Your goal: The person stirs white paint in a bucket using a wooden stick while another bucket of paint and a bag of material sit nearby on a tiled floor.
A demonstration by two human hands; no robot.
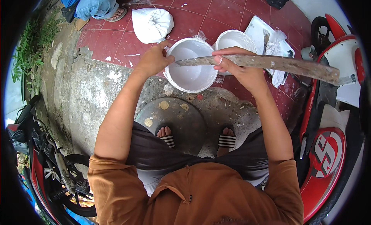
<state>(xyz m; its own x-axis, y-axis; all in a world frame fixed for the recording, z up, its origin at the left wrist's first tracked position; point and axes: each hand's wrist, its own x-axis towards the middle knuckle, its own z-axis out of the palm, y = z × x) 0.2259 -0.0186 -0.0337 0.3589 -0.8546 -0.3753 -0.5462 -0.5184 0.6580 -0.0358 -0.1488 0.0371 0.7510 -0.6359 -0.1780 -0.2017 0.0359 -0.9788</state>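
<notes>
A white bucket (191,89) stands in front of me with whitish stuff inside that looks like paint or a thin mix. My left hand (153,61) is closed on its left rim, thumb toward the inside. In my right hand (240,69) is a long, worn wooden stick (290,64), gripped with the fingers wrapped round it. One end of the stick reaches into the bucket's opening; its broad end sticks out far to the right. Behind my right hand, a second white bucket (234,38) is partly hidden.
A tied white sack (152,25) lies on the red tiles (189,22). Right of the buckets are a white board (256,28) and a crumpled plastic bag (275,42). Motorcycles flank me, one red (326,155) and one dark (63,172). Another person's leg (96,6) shows at the far left.
</notes>
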